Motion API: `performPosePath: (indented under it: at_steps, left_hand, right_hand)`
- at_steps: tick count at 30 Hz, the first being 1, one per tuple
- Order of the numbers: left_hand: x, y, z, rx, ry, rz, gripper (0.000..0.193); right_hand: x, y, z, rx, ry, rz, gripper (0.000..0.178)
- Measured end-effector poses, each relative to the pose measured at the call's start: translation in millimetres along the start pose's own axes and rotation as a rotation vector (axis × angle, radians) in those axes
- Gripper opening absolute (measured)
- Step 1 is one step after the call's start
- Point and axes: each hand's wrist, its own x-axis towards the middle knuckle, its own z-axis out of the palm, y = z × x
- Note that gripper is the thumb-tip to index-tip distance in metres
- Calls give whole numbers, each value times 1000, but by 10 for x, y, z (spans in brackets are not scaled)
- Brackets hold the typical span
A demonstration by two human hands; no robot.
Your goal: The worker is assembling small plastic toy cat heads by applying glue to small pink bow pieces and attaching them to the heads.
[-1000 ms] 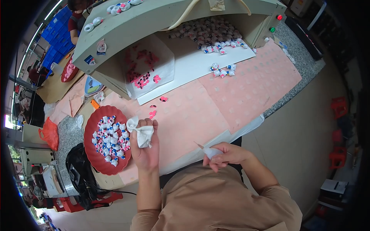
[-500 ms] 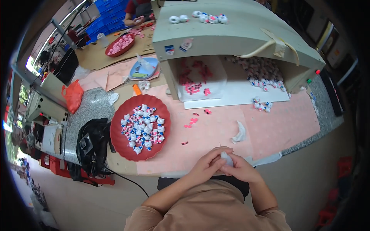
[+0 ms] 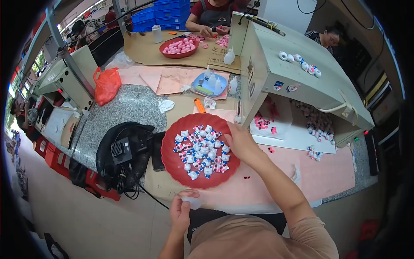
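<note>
Lower centre of the frame: the left hand [image 3: 181, 212] pinches a small pale, translucent piece [image 3: 192, 202] between thumb and fingers, just off the near edge of the counter [image 3: 129, 108]. Centre: the right hand [image 3: 239, 142], fingers loosely curled, reaches over the right rim of the red tray [image 3: 172, 162], fingertips at the heap of small white, blue and pink figurines [image 3: 202, 150]. Picking well likely means taking one figurine from the heap's edge without scattering its neighbours. Left of the tray: a black fan [image 3: 123, 153]. Upper right: a grey-green machine housing [image 3: 297, 73].
</note>
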Motion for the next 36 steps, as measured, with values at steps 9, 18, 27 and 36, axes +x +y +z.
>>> performPosePath:
  at_steps: [9,18,27,36]
  left_hand:
    - [282,1,-179,4,-43,-109,24]
    - [220,-44,-274,-116,-93,-90,23]
    - [44,-152,-192,-210,-344,-237,25]
    - [143,-277,-22,-152,-423,-265,24]
  right_hand:
    - [1089,172,374,-331,34,182,24]
    - [1591,401,470,-431,-172,475,41]
    - [1545,268,536,-228,-195,616,45]
    - [1299,127,188,-228,62,472,52]
